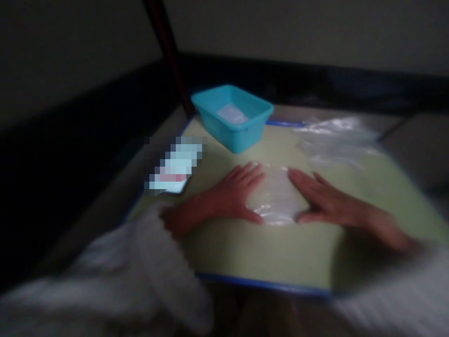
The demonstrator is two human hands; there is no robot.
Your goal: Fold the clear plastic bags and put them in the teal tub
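Note:
A clear plastic bag (278, 199) lies flat on the pale yellow table (259, 257). Along its left side rests my left hand (236, 194), palm down with the fingers spread. My right hand (321, 196) lies on the opposite edge, thumb apart from the outstretched fingers. Both hands touch the plastic, and neither grips it. Whether anything is inside the bag is too blurred to tell.
A turquoise plastic basket (238, 135) with a whitish piece (231, 113) inside stands at the table's back. Crumpled clear plastic (336, 138) lies at the back right. Toward the left edge is a phone-like device (177, 186) with a lit, pixelated screen.

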